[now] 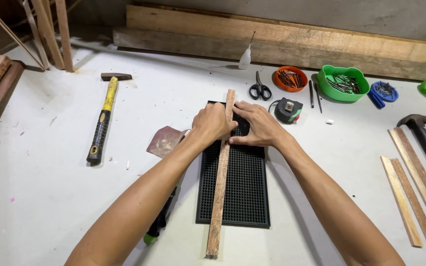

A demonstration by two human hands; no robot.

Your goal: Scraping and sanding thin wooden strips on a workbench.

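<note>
Left hand [212, 123] and right hand [258, 125] press curled fingers on a wooden strip [220, 182] lying lengthwise along a black ribbed mat [242, 182] on the tabletop [50, 197].

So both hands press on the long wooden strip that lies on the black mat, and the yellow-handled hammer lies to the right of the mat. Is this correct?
Not fully. The yellow-handled hammer lies to the left of the black mat, not to the right, as the head view shows. The rest holds: the left hand and the right hand both press on the long wooden strip lying on that mat.
</note>
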